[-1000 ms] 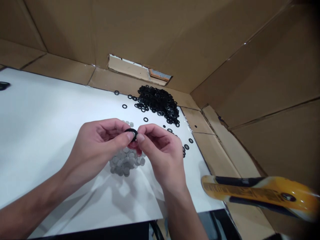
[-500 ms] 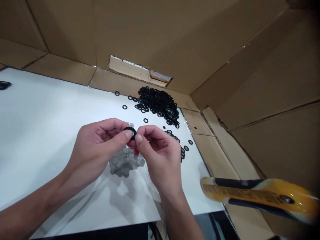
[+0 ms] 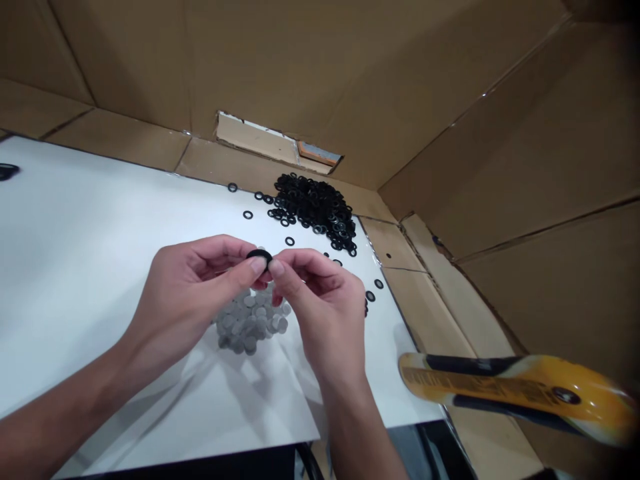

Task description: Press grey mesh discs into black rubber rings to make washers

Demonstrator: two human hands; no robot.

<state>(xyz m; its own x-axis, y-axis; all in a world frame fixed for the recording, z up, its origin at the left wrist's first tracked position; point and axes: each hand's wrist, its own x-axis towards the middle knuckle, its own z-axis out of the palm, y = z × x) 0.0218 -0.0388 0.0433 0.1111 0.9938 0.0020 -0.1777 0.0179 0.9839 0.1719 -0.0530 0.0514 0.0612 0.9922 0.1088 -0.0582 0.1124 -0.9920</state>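
Corrugated cardboard (image 3: 350, 87) lines the far and right sides of the work area and surrounds a white-topped desk (image 3: 85, 220). The left hand (image 3: 185, 300) and right hand (image 3: 320, 313) are raised over the middle of the desk, both closed in a pinch. The fingertips (image 3: 257, 267) of both hands grip a single black rubber ring (image 3: 259, 255). The ring is round and has no long axis. It appears tilted and close to edge-on, and sits between the two hands, about equally near each.

A pile of grey discs (image 3: 249, 323) lies on the desk directly below the hands, partly hidden by them. Beyond the hands, toward the far edge of the desk, is a dense heap of black rings (image 3: 315, 213). Loose black rings (image 3: 370, 295) lie scattered around it, with some near the right hand and the desk's right edge. A dark object (image 3: 7, 172), cut off by the frame, lies at the desk's far left corner.

At lower right, past the desk's right edge, is a blurred yellow-and-black handle (image 3: 515, 393). Its printing cannot be read.
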